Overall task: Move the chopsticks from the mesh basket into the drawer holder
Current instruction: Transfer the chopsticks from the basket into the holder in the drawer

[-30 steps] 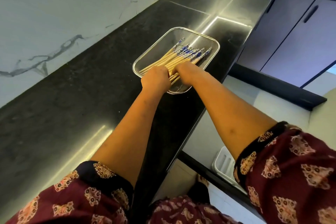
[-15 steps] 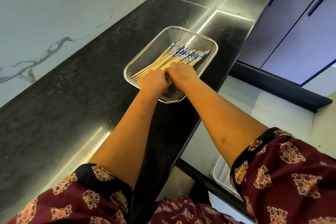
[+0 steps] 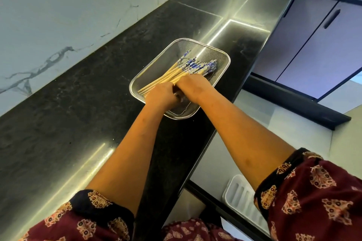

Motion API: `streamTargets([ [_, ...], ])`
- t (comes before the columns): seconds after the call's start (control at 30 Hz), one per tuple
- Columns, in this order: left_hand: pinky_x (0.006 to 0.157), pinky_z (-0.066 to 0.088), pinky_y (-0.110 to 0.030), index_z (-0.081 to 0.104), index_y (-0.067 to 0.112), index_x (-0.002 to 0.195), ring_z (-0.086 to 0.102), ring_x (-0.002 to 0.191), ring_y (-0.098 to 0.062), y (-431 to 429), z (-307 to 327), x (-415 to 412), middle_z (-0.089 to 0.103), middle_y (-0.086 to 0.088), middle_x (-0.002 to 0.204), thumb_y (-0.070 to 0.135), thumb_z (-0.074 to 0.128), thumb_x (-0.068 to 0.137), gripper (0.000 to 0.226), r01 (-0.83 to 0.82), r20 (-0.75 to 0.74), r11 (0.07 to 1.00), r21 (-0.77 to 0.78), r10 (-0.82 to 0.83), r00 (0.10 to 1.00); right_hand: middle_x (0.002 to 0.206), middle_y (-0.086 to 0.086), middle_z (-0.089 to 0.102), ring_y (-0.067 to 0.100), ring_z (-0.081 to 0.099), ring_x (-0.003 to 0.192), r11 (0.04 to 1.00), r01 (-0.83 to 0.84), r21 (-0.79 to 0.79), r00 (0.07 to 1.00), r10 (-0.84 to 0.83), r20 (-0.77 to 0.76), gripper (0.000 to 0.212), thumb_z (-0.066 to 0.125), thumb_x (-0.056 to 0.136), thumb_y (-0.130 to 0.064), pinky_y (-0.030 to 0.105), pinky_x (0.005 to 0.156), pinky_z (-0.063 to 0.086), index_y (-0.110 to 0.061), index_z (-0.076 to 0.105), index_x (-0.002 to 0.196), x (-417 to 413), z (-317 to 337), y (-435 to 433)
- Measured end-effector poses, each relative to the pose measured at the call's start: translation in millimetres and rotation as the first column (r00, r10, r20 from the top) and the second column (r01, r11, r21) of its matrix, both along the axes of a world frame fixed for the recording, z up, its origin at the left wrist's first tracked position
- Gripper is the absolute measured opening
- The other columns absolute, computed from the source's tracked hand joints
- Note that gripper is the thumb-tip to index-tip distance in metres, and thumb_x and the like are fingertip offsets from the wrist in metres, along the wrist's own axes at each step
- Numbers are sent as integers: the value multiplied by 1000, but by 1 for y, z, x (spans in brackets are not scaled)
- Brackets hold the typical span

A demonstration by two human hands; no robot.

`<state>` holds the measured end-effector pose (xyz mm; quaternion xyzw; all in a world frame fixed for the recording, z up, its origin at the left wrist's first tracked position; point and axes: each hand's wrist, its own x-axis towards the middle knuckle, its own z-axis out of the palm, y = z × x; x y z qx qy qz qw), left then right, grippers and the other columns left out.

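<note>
Nearest the camera, two patterned maroon sleeves (image 3: pixel 313 197) framed the bottom edge, one at 7 o'clock and one at 4 o'clock, with bare forearms running up from both toward the middle. Down at 5 o'clock, below the counter's edge, a white ribbed holder (image 3: pixel 242 199) peeked out, partly hidden behind the right sleeve; how much of it lay beyond, the view could not tell.

Up the arms now! Both hands met at the centre, inside the near end of the basket (image 3: pixel 156 64). The left hand (image 3: pixel 160 95) sat knuckles up, fingers curled down over the plain ends of the chopsticks (image 3: pixel 182 70), bunched tight around them. The right hand (image 3: pixel 193 86) pressed in just beside it at 2 o'clock, fingers folded under and out of sight, closed onto the same bundle as far as the view allowed. The two hands touched, or very nearly.

The chopsticks lay in the basket, a fanned sheaf of pale sticks with blue-and-white patterned tips pointing to 1 o'clock, none of them out yet. The basket itself rested on the black counter (image 3: pixel 68 113), close to its right edge.

Farther off, a white veined wall (image 3: pixel 58 15) rose at 10 o'clock, and grey cabinet doors (image 3: pixel 313 35) with dark handles stood at 2 o'clock.
</note>
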<state>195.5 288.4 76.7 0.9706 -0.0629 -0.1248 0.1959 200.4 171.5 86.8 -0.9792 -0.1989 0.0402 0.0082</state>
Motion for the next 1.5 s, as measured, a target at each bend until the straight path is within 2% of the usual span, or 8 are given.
streamTargets([
  [0.33, 84, 50, -39, 63, 25, 105, 57, 93, -20, 34, 26, 12, 63, -3, 105, 18, 45, 96, 21, 88, -23, 974, 210, -85, 996, 102, 14, 63, 27, 56, 85, 996, -27, 86, 999, 29, -20, 20, 41, 94, -15, 31, 70, 36, -10, 59, 102, 16, 10, -25],
  [0.57, 91, 48, -40, 54, 24, 123, 55, 109, -24, 36, 14, 4, 59, -3, 121, 29, 64, 87, 38, 80, -87, 952, 296, -57, 995, 116, 13, 58, 31, 56, 105, 999, -39, 28, 986, 43, -159, 32, 40, 94, -4, 52, 101, 32, -21, 45, 120, 25, -9, -18],
  [0.83, 78, 45, -34, 58, 18, 110, 58, 98, -21, 24, 7, -2, 62, -4, 108, 33, 65, 86, 29, 4, 43, 940, 340, -19, 999, 117, 13, 58, 33, 55, 106, 976, 18, 216, 985, 20, -174, 31, 41, 94, -13, 35, 82, 38, -13, 60, 119, 32, -19, -12],
  [1.0, 81, 48, -37, 58, 17, 109, 59, 99, -24, 24, 7, -4, 61, -6, 109, 28, 61, 88, 24, -36, 77, 945, 326, 12, 997, 129, 11, 53, 34, 46, 121, 994, -102, -31, 994, 101, -34, 27, 48, 94, -12, 47, 98, 36, -16, 53, 120, 30, -16, -10],
  [1.17, 75, 51, -35, 60, 18, 107, 58, 88, -21, 28, 15, -3, 63, -5, 105, 25, 54, 92, 17, -107, 106, 975, 194, 87, 991, 110, 14, 59, 32, 55, 103, 993, -113, 46, 992, 115, -53, 13, 40, 96, -11, 46, 98, 34, -12, 49, 105, 26, -6, -9],
  [1.3, 83, 54, -32, 64, 20, 109, 61, 94, -17, 39, 24, 0, 66, -1, 106, 18, 66, 85, 24, -200, 126, 966, -164, 222, 967, 100, 14, 62, 26, 54, 82, 988, -91, 124, 994, 98, -55, 15, 40, 96, -20, 33, 70, 35, -14, 53, 100, 21, 12, -10],
  [1.4, 88, 50, -25, 52, 22, 129, 56, 111, -14, 45, 34, -9, 57, -2, 126, 6, 76, 75, 60, -207, 290, 769, -604, 455, 842, 95, 11, 63, 30, 58, 87, 934, 76, 349, 990, -30, -134, 30, 32, 98, -30, 34, 68, 37, -14, 57, 92, 24, 26, -10],
  [1.5, 97, 48, -30, 24, 32, 146, 46, 127, -17, 45, 47, -16, 38, -5, 146, 2, 75, 75, 92, -158, 174, 426, -891, 642, 747, 95, 8, 67, 23, 64, 82, 801, 70, 595, 996, -28, -79, 24, 37, 100, -20, 33, 69, 51, -11, 59, 101, 29, 43, -7],
])
